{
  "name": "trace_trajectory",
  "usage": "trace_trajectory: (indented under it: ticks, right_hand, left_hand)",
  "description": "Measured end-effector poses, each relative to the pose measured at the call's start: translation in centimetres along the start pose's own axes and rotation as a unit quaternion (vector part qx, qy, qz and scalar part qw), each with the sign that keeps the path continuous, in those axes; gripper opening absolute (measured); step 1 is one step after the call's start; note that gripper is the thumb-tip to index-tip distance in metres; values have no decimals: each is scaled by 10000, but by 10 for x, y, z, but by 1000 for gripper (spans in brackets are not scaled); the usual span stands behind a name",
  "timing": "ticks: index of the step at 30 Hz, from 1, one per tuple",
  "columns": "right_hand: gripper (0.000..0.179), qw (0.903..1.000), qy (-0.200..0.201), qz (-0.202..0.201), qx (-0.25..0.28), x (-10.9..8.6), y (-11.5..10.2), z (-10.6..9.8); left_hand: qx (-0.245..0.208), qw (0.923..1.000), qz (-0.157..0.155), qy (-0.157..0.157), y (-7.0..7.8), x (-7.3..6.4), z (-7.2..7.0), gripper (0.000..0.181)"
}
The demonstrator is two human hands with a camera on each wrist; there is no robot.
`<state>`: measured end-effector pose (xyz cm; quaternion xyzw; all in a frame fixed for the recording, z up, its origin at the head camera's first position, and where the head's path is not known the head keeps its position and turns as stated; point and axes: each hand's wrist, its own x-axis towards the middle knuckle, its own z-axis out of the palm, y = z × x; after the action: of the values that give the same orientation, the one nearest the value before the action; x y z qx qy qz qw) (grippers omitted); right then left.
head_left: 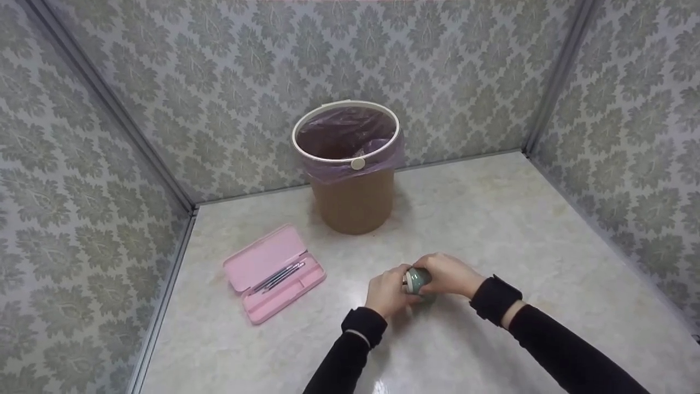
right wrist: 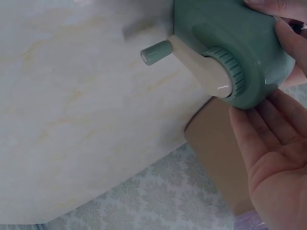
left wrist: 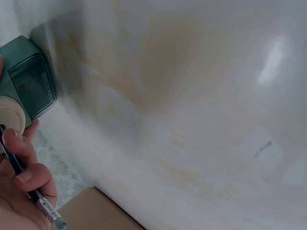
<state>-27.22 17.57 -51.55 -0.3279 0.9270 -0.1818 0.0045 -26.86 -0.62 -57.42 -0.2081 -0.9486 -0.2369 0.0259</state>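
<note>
A green crank pencil sharpener (head_left: 417,279) is held between both hands over the front part of the table. My right hand (head_left: 448,276) grips its body, with fingers along its edge in the right wrist view. A cream crank arm (right wrist: 201,72) with a green knob sticks out on one side. My left hand (head_left: 389,293) pinches a dark pencil (left wrist: 45,206) with a silver band near its end. The pencil's other end meets the cream round face (left wrist: 10,114) of the sharpener. A dark see-through shavings drawer (left wrist: 32,85) faces the left wrist view.
To the left lies an open pink pencil case (head_left: 284,301) with several pencils (head_left: 279,278) in it. Behind the hands stands a brown bin (head_left: 353,202) with a cream rim and a purple liner. Patterned walls (head_left: 229,82) border the marbled table (head_left: 492,208).
</note>
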Motion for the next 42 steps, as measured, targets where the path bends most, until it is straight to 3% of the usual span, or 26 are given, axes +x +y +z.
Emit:
trace_trajectory:
  ticks: [7,12,21,29,42]
  right_hand:
    - [41,10000,-48,74,12,2,0,-1]
    - [37,10000,-15,33,-19,2,1,-1]
    - [33,9998,-111,174,-48,3,3,-1]
    - [39,9998,-55,165,-18,0,2,1]
    - [42,9999,-18,99,-20,-1,2,2]
  left_hand:
    - [-275,9994,22,-200,0,-3,-8,67]
    - [-615,9978,8,-253,-8,-6,-15,72]
    - [-1087,9939,209,-9,-25,-14,-26,42]
    - [-654,9967,373,294,-33,-22,-30,18]
    - [-222,9950,622,754,-42,-26,-29,10]
